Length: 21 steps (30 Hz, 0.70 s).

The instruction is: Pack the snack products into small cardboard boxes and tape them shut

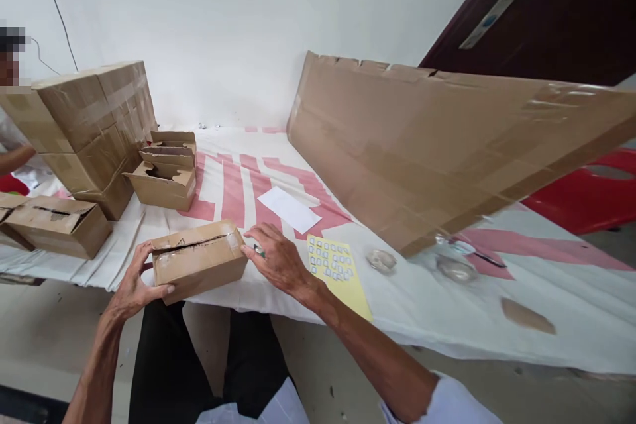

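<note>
A small brown cardboard box (199, 258) sits at the table's front edge, its two top flaps meeting at a dark, slightly gaping seam with torn spots. My left hand (135, 285) is closed around its left end, thumb on the front side and fingers behind. Against the right end presses my right hand (278, 258), thumb and fingertips at the corner of the box. A small dark-green thing (259, 250) shows by its fingers; what it is I cannot make out. Right of that hand lies a yellow sheet (348, 288) bearing rows of small pale square pieces.
Taped cartons (94, 119) are stacked at the left, with open boxes (166, 185) beside them and a closed box (62, 225) in front. A large cardboard panel (422, 146) leans across the right. White paper (289, 209) and clear bags (381, 261) lie around. Another person's arm (17, 159) shows far left.
</note>
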Tool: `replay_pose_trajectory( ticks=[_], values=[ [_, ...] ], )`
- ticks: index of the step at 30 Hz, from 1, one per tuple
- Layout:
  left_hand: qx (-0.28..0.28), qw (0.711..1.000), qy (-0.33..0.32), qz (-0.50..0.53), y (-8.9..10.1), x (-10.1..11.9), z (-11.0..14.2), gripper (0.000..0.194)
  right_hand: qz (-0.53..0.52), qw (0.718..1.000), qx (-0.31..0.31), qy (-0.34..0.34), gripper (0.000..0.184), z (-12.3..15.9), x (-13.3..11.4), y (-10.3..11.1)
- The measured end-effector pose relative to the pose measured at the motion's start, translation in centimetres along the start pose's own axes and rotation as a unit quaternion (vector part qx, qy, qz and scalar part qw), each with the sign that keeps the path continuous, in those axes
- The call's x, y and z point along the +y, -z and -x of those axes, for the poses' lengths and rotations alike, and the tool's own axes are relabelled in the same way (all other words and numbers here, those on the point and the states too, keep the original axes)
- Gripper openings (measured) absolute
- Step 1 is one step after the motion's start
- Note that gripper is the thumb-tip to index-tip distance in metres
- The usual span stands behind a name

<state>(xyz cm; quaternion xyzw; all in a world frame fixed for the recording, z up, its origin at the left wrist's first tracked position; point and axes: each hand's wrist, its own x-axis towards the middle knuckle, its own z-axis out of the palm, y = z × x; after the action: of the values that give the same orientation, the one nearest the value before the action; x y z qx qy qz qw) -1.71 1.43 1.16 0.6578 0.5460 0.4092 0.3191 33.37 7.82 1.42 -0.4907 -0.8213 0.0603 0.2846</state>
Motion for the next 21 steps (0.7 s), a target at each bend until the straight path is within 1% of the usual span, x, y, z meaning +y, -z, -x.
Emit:
replay_pose_trajectory(
  ticks=[2, 3, 5, 7, 8, 10, 11, 12, 13, 14, 15, 16, 17, 19, 21],
  values=[
    [0.001, 1.000, -0.005, 0.000, -0.1, 0.0, 0.1, 0.083, 0.072, 0.994, -0.042, -0.072, 0.025, 0.7, 1.0, -0.4],
    [0.002, 1.000, -0.007, 0.001, -0.2, 0.1, 0.2, 0.081, 0.112, 0.985, -0.073, -0.106, 0.027, 1.4, 1.8, -0.8],
    [0.004, 1.000, -0.011, 0.001, -0.3, 0.3, 0.3, 0.078, 0.178, 0.959, -0.153, -0.160, 0.027, 3.2, 3.6, -1.5],
    [0.002, 1.000, -0.014, 0.001, -0.4, 0.5, 0.4, 0.077, 0.208, 0.934, -0.221, -0.190, 0.024, 5.0, 5.4, -2.2],
    [0.000, 1.000, -0.016, 0.003, -0.4, 0.5, 0.4, 0.076, 0.213, 0.927, -0.240, -0.193, 0.022, 5.8, 6.2, -2.5],
    [-0.006, 1.000, -0.020, 0.007, -0.5, 0.4, 0.6, 0.076, 0.210, 0.927, -0.244, -0.191, 0.018, 6.5, 7.4, -2.5],
    [-0.008, 1.000, -0.020, 0.010, -0.5, 0.2, 0.6, 0.077, 0.204, 0.932, -0.226, -0.194, 0.019, 6.3, 7.7, -2.3],
    [-0.008, 1.000, -0.019, 0.012, -0.5, 0.0, 0.7, 0.078, 0.193, 0.941, -0.194, -0.200, 0.022, 5.9, 7.8, -1.8],
    [-0.007, 1.000, -0.017, 0.013, -0.6, -0.2, 0.8, 0.080, 0.173, 0.952, -0.148, -0.205, 0.026, 5.2, 7.6, -1.0],
    [-0.007, 1.000, -0.015, 0.015, -0.6, -0.4, 0.8, 0.081, 0.141, 0.965, -0.096, -0.198, 0.030, 4.2, 7.1, -0.1],
    [-0.007, 1.000, -0.015, 0.016, -0.6, -0.5, 0.8, 0.081, 0.099, 0.978, -0.048, -0.176, 0.034, 3.0, 6.2, 0.9],
    [-0.008, 1.000, -0.016, 0.017, -0.6, -0.6, 0.8, 0.080, 0.051, 0.989, -0.011, -0.138, 0.036, 1.8, 5.0, 1.9],
    [-0.009, 1.000, -0.019, 0.017, -0.6, -0.6, 0.8, 0.079, -0.001, 0.996, -0.002, -0.085, 0.037, 0.5, 3.6, 2.9],
    [-0.012, 0.999, -0.025, 0.014, -0.5, -0.4, 0.8, 0.077, -0.082, 0.995, -0.051, 0.017, 0.038, -1.9, 0.1, 4.4],
    [-0.014, 0.999, -0.030, 0.011, -0.5, -0.1, 0.8, 0.074, -0.099, 0.984, -0.107, 0.104, 0.036, -3.8, -3.2, 5.1]
  ],
)
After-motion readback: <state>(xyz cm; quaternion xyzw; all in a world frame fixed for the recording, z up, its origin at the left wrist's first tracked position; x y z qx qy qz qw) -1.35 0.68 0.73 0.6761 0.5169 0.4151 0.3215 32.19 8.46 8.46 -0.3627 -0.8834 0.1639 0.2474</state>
